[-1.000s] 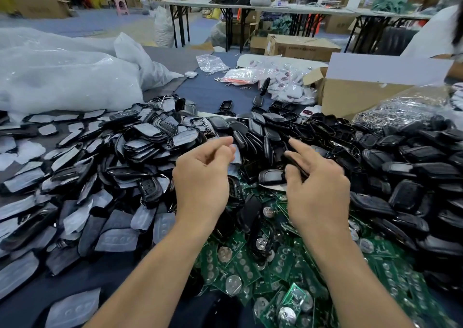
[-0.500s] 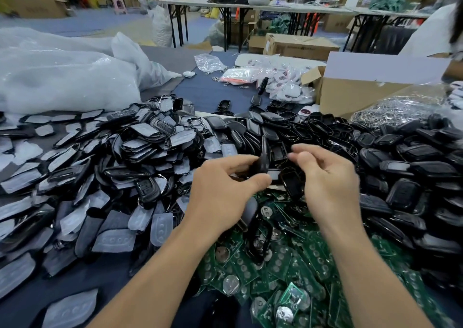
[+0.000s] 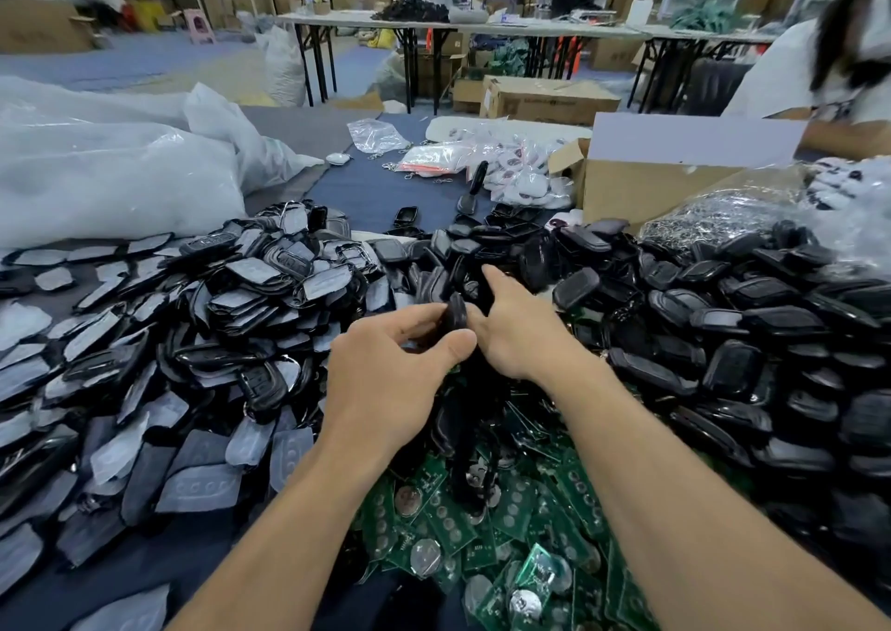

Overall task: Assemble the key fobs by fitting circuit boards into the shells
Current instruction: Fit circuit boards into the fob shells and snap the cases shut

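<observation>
Precariously, the left hand (image 3: 385, 380) clamped its fingers (image 3: 412, 321) on a black shell (image 3: 455, 314) edge-up over the middle of the worktop (image 3: 366, 191); the right hand (image 3: 520, 336) lay against it, grip hidden; a slip could lose it among circuit boards (image 3: 482, 524) at the near edge.

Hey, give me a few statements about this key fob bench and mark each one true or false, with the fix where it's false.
1. The left hand and the right hand meet on one black shell. True.
2. The green circuit boards are piled at the far end of the table. False: they lie nearest the person, under the forearms.
3. The cardboard box stands on the right, behind the heap of shells. True.
4. The clear plastic bags lie on the right. False: they lie at the far left.
</observation>
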### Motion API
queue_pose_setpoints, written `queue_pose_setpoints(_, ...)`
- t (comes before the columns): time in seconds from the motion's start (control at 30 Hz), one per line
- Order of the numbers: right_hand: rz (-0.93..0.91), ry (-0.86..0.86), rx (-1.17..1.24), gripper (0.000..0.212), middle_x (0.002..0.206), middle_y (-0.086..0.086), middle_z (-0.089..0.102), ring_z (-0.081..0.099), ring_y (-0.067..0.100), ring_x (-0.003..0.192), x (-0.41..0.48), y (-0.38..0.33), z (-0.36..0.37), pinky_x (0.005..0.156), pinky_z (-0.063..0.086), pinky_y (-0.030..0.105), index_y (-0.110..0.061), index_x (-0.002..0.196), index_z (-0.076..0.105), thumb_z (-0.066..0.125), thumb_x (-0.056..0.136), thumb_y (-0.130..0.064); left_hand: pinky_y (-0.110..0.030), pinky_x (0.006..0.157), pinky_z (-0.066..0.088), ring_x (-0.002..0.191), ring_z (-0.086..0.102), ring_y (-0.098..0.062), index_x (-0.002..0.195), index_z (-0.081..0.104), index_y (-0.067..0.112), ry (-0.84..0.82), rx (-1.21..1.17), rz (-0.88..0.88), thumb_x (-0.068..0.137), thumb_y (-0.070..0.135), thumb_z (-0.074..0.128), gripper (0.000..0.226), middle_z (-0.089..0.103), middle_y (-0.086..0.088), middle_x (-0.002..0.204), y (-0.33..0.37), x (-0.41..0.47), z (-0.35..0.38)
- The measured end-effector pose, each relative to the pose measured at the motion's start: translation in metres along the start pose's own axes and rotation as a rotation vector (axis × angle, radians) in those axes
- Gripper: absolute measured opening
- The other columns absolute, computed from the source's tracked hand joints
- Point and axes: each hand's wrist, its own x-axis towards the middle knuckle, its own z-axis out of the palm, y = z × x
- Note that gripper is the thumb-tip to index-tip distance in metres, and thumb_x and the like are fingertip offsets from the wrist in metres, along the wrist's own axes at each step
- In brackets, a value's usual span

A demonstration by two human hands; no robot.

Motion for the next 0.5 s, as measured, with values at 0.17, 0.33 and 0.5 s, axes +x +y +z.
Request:
queue_pose_setpoints(0.17,0.009,0.379,0.136,0.066,0.155,0.008,0.048,0.041,0.029,0.144,-0.029,0.02,-0.007,0.121,0.03,0.048,-0.02,0.161,0.031,0.053,0.102,-0.042,0.009,0.072,0.037,0.09,0.058,0.03,0.109,0.077,0.04,0.009,-0.002,-0.008,0.074,0.051,0.088,0.038,0.064,0.041,0.076,-0.003,0.002,-0.001)
queue_pose_setpoints(0.33,0.305,0.449,0.016,0.062,0.159,0.013,0.045,0.039,0.033,0.147,-0.054,0.074,-0.029,0.119,0.033,0.05,-0.018,0.161,0.031,0.048,0.105,-0.039,0.01,0.072,0.036,0.086,0.056,0.033,0.111,0.077,0.038,-0.014,-0.018,-0.015,0.077,0.049,0.088,0.037,0.056,0.052,0.069,-0.001,0.0,0.002)
queue_pose_setpoints(0.5,0.337,0.342,-0.048,0.063,0.166,0.011,0.034,0.032,0.032,0.152,-0.068,0.103,-0.042,0.118,0.03,0.048,-0.021,0.163,0.022,0.044,0.107,-0.036,0.009,0.071,0.037,0.086,0.056,0.033,0.113,0.078,0.036,-0.019,0.011,-0.005,0.078,0.048,0.088,0.038,0.055,0.055,0.069,0.0,-0.002,0.003)
